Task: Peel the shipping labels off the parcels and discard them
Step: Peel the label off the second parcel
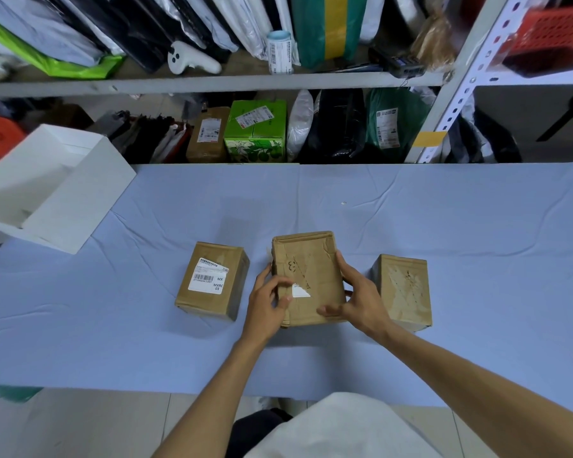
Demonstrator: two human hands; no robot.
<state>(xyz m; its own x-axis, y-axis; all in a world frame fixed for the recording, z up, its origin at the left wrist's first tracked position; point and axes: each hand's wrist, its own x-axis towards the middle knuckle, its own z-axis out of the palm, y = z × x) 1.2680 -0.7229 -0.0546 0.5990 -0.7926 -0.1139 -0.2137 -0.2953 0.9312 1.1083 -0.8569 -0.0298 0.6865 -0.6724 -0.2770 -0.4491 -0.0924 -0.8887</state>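
At the far left, a white open-topped cardboard box point(52, 190) sits tilted on the corner of the table, overhanging the edge of the pale blue cloth point(444, 219) that covers the work surface. Next to the right, standing on the cloth, is a brown parcel point(212, 280) whose white shipping label point(209, 276) is whole, with a barcode and the letters MX and MXRC printed on it. Just beside this parcel is the person's left hand point(267, 307), its fingers curled against the left edge of the middle parcel point(306, 279), with the thumb and fingertips close to a small white label scrap point(301, 291) that clings to the parcel's top face; whether the fingertips pinch the scrap itself cannot be told. The rest of that top face is bare, scuffed cardboard with torn patches of paper. The right hand point(358, 297) grips the right side of the same parcel, fingers wrapped along its edge and thumb under the near corner. To the right, apart from the hands, stands a third brown parcel point(402, 290), its top face rough and pale with no label on it. Behind the table, metal shelving point(212, 82) holds many bagged and boxed packages, among them a green printed carton point(255, 132), and a white handheld controller point(187, 57) lies on the upper shelf.
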